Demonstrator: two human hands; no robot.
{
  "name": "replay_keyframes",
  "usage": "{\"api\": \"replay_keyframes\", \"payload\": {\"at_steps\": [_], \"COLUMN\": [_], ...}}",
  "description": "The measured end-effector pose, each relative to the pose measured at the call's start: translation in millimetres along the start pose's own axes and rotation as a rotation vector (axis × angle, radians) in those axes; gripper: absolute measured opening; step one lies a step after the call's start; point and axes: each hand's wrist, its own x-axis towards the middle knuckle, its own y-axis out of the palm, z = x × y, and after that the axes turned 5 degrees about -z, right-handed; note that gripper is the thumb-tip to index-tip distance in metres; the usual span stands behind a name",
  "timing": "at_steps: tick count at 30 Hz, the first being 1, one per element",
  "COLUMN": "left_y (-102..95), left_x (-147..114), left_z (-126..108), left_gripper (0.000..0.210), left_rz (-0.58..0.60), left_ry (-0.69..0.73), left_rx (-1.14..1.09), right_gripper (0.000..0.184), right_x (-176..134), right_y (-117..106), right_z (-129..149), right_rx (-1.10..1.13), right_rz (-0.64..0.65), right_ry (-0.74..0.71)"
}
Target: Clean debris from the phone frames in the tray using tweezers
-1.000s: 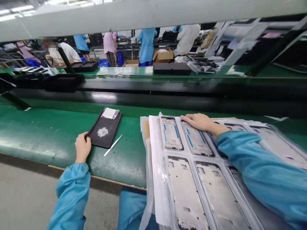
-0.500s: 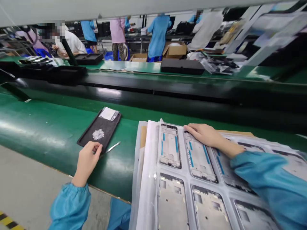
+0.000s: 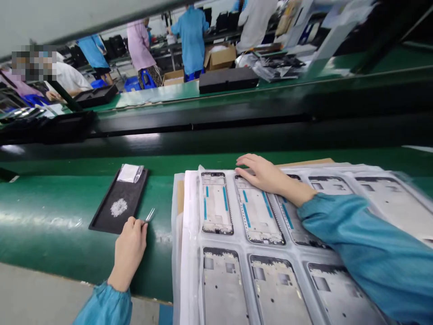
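Observation:
My left hand (image 3: 130, 253) is closed around a pair of metal tweezers (image 3: 149, 215), whose two tips stick out beyond the fingers to the upper right. Just past that hand, a black tray (image 3: 104, 211) holds a small heap of tiny clear pieces (image 3: 119, 207) and a white packet in a plastic bag (image 3: 130, 173). My right hand (image 3: 265, 175) lies with its fingers stretched out over the top end of a phone frame (image 3: 259, 207) bearing blue strips. That frame sits in a pocket of a clear plastic tray (image 3: 238, 246). Another frame with blue strips (image 3: 216, 203) is beside it.
Several plain metal phone frames (image 3: 225, 289) fill the nearer row. Sheets and cardboard lie under the plastic tray at its left edge. Behind the green bench (image 3: 43, 198) runs a dark conveyor belt (image 3: 176, 140). Several people work at benches beyond, near cardboard boxes (image 3: 221, 58).
My left hand has taken hold of the tweezers, which lay beside the black tray. The right hand's fingers have spread a little at the phone frame's top. The camera view has turned right.

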Motion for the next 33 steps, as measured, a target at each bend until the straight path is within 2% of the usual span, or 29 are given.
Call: {"api": "replay_keyframes", "payload": {"at_steps": [2, 4, 6, 7, 10, 12, 13, 14, 16, 17, 19, 20, 22, 24, 27, 33], "left_y": [-9.0, -19.3, -27.4, -29.5, -28.4, -24.3, -22.3, -20.7, -18.8, -18.6, -19.4, -20.3, -22.4, -23.0, -19.5, -13.2], "left_x": [10, 19, 25, 27, 27, 26, 25, 25, 29, 32, 40, 43, 48, 49, 46, 44], "left_z": [-12, -34, -67, -88, -146, -168, -171, -168, -140, -118, -65, -38, 9, 39, 54, 51], "left_gripper": [0.039, 0.037, 0.034, 0.033, 0.024, 0.022, 0.022, 0.023, 0.031, 0.037, 0.057, 0.066, 0.069, 0.062, 0.058, 0.056], "left_rz": [-0.018, -0.01, 0.029, 0.058, 0.163, 0.201, 0.2, 0.194, 0.139, 0.105, -0.028, -0.103, -0.164, -0.137, -0.08, -0.002], "left_ry": [-0.035, -0.107, -0.178, -0.17, -0.006, 0.059, 0.073, 0.072, 0.002, -0.075, -0.37, -0.471, -0.599, -0.647, -0.657, -0.663], "left_rx": [-0.128, -0.353, -0.646, -0.763, -0.965, -1.03, -1.039, -1.028, -0.919, -0.823, -0.593, -0.497, -0.329, -0.219, -0.126, -0.029], "right_gripper": [0.027, 0.024, 0.033, 0.035, 0.034, 0.03, 0.027, 0.022, 0.014, 0.013, 0.013, 0.013, 0.014, 0.015, 0.021, 0.026], "right_x": [2, 4, 4, 2, -5, -9, -10, -10, -9, -8, -6, -5, -4, -4, -5, -6], "right_y": [-7, -17, -26, -30, -30, -25, -22, -19, -14, -12, -8, -6, -3, 0, 4, 6], "right_z": [13, 41, 76, 94, 131, 137, 136, 132, 121, 115, 103, 97, 89, 85, 82, 80], "right_rx": [-0.043, -0.059, -0.045, -0.034, -0.016, 0.013, 0.023, 0.027, 0.032, 0.029, 0.035, 0.052, 0.096, 0.138, 0.145, 0.125], "right_rz": [-0.19, -0.316, -0.329, -0.299, -0.216, -0.243, -0.264, -0.282, -0.322, -0.348, -0.389, -0.399, -0.402, -0.391, -0.359, -0.323], "right_ry": [-0.229, -0.437, -0.608, -0.684, -0.78, -0.748, -0.724, -0.7, -0.646, -0.611, -0.523, -0.481, -0.411, -0.364, -0.335, -0.289]}}
